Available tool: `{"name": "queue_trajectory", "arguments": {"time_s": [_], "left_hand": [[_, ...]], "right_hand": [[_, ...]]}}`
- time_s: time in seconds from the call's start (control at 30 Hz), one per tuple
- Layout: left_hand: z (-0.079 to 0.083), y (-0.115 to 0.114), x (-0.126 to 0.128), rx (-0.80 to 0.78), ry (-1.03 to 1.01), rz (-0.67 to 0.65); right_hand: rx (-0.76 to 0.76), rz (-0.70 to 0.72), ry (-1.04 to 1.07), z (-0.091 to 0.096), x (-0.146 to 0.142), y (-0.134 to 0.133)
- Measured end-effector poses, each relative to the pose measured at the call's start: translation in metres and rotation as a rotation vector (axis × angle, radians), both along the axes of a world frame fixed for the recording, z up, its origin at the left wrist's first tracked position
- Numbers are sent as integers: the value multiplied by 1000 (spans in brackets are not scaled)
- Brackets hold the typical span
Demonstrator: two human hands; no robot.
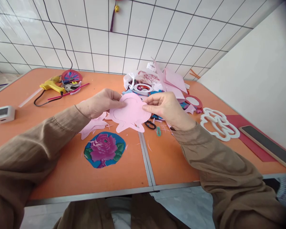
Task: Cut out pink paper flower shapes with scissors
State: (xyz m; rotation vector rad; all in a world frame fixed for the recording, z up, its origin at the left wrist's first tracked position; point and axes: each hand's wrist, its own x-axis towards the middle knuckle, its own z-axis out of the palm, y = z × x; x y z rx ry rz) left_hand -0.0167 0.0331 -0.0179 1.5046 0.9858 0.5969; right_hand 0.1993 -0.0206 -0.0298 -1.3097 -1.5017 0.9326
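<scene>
Orange table (128,179) | plastic bag (147,77): reddish bits (133,83) | hands (105,102) (168,106) hold pink cutout (131,112)

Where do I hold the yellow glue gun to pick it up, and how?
Probably best by its handle, reaching down from above and the near side. The yellow glue gun seems to lie on its side, the handle slanting toward the near right, where the black cord joins. Keys sit just right, so go carefully. I can't tell if it's hot.

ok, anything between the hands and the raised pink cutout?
Nothing visible. The left hand pinches the pink cutout near its upper left edge, the right hand its upper right.
</scene>
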Motion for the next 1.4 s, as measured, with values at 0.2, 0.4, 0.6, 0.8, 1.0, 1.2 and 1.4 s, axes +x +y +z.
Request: {"name": "queue_trajectory", "arguments": {"time_s": [0.2,0.4,0.6,0.8,1.0,1.2,1.4], "left_hand": [[0,-3,3,36,-94,-35],[3,-9,7,84,-69,58],[4,-11,7,98,-14,42],[6,-12,7,103,3,38],[8,-13,8,108,42,38],[9,-15,8,129,25,31],[9,-15,8,135,22,23]], "right_hand": [[-11,20,-8,1,-1,-1],[7,56,-40,2,-1,-1],[71,53,-87,1,-3,-1],[81,59,-135,0,-2,-1],[71,62,-141,4,-4,-3],[94,63,-130,2,-5,-3],[72,50,-105,1,-6,-4]]}}
